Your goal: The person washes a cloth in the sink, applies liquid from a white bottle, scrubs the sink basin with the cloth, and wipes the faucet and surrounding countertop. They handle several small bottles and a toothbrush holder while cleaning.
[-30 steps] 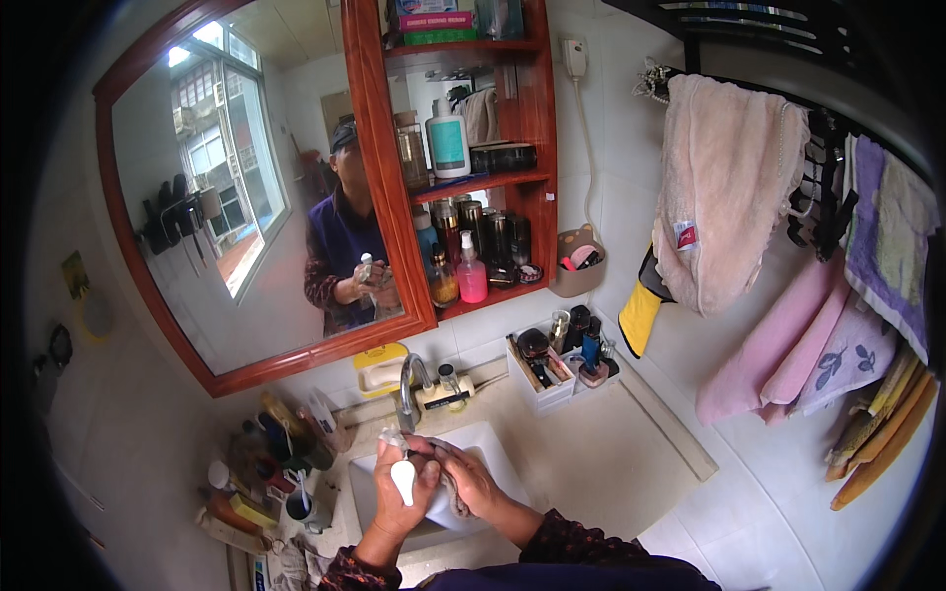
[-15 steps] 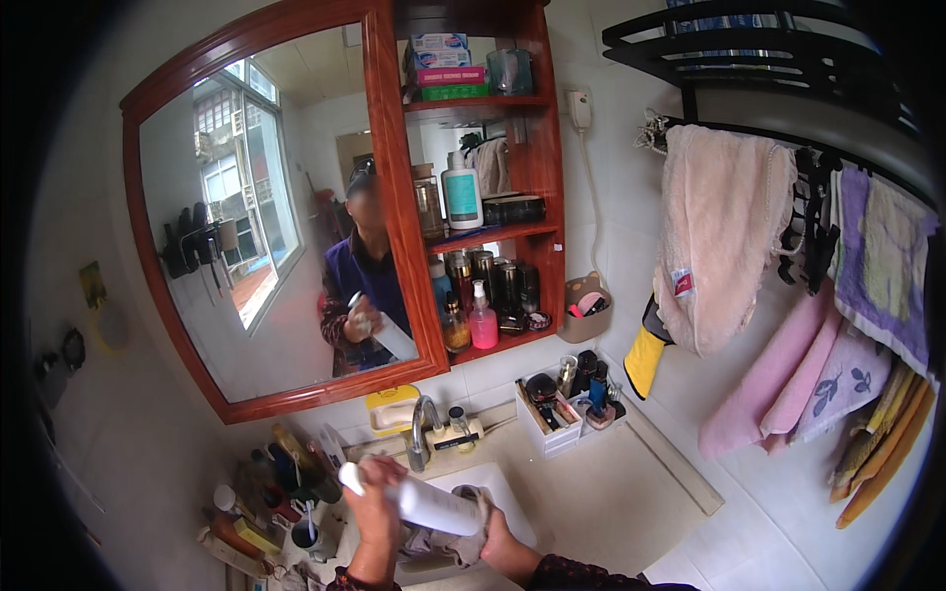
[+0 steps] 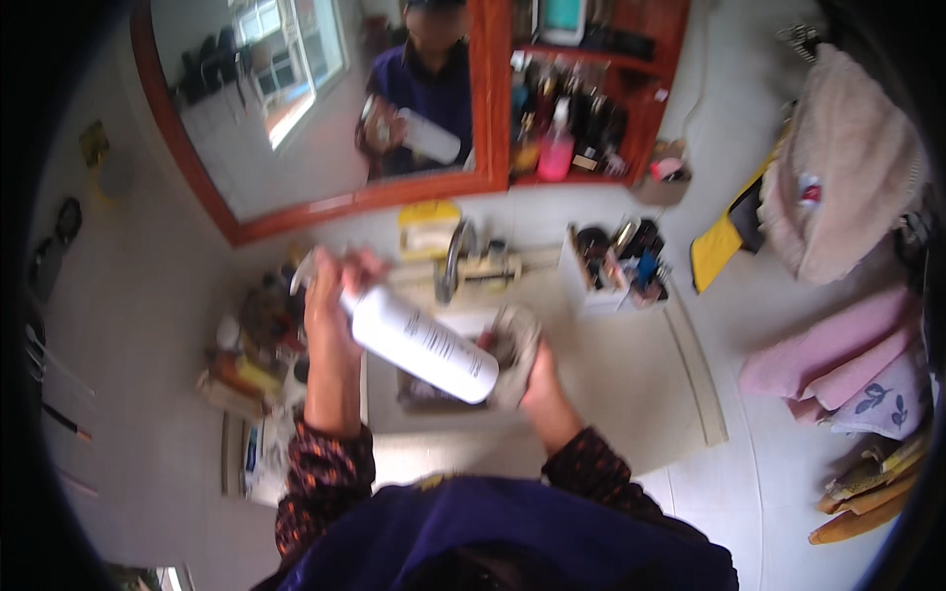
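Note:
A white pump bottle [image 3: 424,345] is held slanting over the sink, its pump end up at the left and its base down at the right. Around its neck and pump, my left hand [image 3: 330,295] is closed. My right hand [image 3: 540,379] grips a bunched grey-beige cloth [image 3: 517,345] beside the bottle's base; whether the cloth touches the base I cannot tell. Below both lies the white sink [image 3: 382,399], with something dark partly hidden in it behind the bottle.
A curved metal faucet [image 3: 453,264] stands behind the sink. A white organizer box [image 3: 596,286] holds cosmetics on the counter's right. Bottles and toiletries [image 3: 261,345] crowd the left. Above hang a red-framed mirror [image 3: 365,187] and shelves; towels [image 3: 838,167] hang at right.
The view has tilted downward, so the hands and bottle sit higher in the picture. The bottle's printed side now shows more fully. Both hands keep their hold.

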{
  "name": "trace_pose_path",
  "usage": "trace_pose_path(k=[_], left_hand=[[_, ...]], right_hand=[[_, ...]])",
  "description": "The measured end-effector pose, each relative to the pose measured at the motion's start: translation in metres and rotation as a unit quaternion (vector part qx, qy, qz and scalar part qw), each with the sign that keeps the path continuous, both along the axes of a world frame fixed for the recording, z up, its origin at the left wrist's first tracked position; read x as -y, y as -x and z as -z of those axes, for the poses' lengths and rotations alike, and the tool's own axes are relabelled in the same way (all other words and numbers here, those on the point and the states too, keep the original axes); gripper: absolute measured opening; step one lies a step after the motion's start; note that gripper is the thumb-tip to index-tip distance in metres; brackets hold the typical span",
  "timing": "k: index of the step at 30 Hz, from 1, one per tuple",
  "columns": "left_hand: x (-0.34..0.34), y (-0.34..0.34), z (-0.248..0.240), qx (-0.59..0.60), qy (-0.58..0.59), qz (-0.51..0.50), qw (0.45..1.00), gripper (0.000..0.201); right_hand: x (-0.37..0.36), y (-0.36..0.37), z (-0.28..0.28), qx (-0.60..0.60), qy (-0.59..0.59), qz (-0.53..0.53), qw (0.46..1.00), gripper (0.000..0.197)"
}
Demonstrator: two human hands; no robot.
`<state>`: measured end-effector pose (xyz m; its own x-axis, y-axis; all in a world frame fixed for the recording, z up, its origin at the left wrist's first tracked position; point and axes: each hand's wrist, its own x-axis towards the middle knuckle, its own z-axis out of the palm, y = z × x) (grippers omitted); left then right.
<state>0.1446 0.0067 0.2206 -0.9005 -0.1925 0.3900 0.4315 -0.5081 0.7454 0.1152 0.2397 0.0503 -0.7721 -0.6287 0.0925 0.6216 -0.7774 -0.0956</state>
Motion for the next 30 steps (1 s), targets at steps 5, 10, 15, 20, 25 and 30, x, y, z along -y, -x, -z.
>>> trace_pose_path(k=[5, 10, 15, 20, 25, 30], left_hand=[[-0.025, -0.002, 0.021, 0.043, 0.241, -0.157, 0.957, 0.049], [-0.039, -0.002, 0.009, 0.043, 0.136, -0.162, 0.977, 0.046], [-0.02, 0.004, 0.004, 0.01, 0.128, -0.139, 0.982, 0.048], [0.002, 0.01, 0.018, -0.075, 0.171, -0.003, 0.982, 0.052], [0.015, 0.027, 0.028, -0.102, 0.089, 0.075, 0.988, 0.045], [0.035, 0.014, 0.049, 0.149, -0.016, -0.072, 0.986, 0.03]], right_hand=[[0.052, -0.026, -0.114, -0.322, -0.414, 0.202, 0.827, 0.052], [0.058, -0.033, -0.101, -0.519, -0.512, 0.502, 0.466, 0.038], [0.036, -0.012, 0.004, -0.189, -0.432, 0.211, 0.856, 0.046], [0.042, -0.029, -0.017, -0.049, -0.14, 0.007, 0.989, 0.064], [0.039, -0.022, -0.018, 0.029, -0.156, 0.037, 0.987, 0.055], [0.041, -0.028, -0.016, -0.117, -0.271, 0.228, 0.928, 0.042]])
